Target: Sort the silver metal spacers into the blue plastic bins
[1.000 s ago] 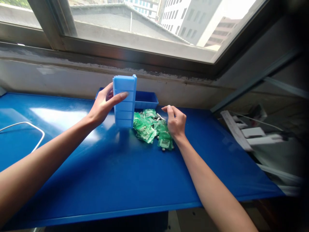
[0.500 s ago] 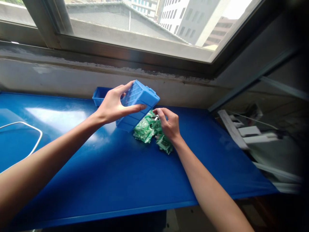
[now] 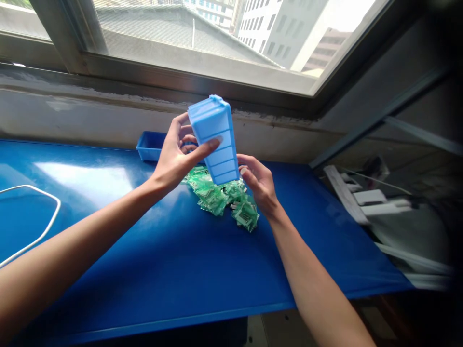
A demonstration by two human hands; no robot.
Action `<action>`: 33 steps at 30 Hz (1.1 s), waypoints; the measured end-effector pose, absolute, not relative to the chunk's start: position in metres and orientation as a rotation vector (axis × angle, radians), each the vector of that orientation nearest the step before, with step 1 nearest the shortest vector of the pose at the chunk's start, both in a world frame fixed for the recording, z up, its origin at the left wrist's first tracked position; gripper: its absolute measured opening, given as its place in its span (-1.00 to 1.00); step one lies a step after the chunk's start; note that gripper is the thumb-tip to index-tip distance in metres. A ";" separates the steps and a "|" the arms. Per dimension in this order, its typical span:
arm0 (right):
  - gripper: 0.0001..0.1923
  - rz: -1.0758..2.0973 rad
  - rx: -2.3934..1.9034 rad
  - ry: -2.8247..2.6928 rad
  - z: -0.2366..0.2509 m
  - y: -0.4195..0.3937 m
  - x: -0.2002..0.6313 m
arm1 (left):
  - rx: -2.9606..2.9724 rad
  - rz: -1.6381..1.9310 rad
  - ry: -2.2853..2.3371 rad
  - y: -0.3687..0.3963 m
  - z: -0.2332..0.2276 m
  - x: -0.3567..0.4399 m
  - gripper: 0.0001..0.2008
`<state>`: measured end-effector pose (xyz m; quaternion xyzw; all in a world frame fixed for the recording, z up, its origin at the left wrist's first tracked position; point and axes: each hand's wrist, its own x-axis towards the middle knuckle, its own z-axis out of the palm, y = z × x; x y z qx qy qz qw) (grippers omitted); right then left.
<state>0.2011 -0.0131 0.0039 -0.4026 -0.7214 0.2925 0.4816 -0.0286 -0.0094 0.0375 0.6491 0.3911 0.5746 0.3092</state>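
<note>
My left hand [image 3: 176,156] grips a light blue plastic bin [image 3: 216,140], held upright and slightly tilted in the air above a heap of small green packets [image 3: 220,195] on the blue table [image 3: 173,260]. My right hand [image 3: 258,183] is just right of the bin's lower end, fingers apart, touching or almost touching it, over the packets. Some small metal parts show among the packets.
A darker blue tray [image 3: 150,144] lies at the back of the table, against the wall below the window. A white cable [image 3: 32,219] loops at the left edge. White and grey parts [image 3: 369,197] lie on a lower surface beyond the table's right edge.
The bin stood on end on the table a second ago, was tipped over the packets, and is now lifted upright above them. My right hand moved from the packets up to the bin's lower end.
</note>
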 end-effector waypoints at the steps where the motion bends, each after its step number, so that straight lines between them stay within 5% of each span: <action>1: -0.40 0.686 -0.976 -1.778 0.007 -0.013 0.203 | 1.694 1.512 1.006 -0.007 0.032 -0.023 -0.08; 7: -0.71 0.504 -1.033 -1.743 0.013 0.003 0.242 | 1.875 1.282 1.053 0.006 0.019 -0.010 -0.11; 13: -0.72 0.335 -1.407 -1.638 0.001 0.027 0.314 | 2.530 0.682 1.371 0.005 -0.001 -0.005 -0.26; 18: -0.75 0.313 -1.558 -1.751 -0.013 0.056 0.341 | 2.647 0.564 1.346 0.003 -0.007 0.009 -0.28; 29: -0.61 0.199 -1.508 -1.894 -0.028 0.090 0.310 | 2.517 0.560 1.442 -0.003 -0.013 0.009 -0.21; 33: -0.40 0.173 -1.492 -1.892 -0.023 0.076 0.295 | 2.486 0.732 1.427 -0.009 -0.017 -0.007 -0.24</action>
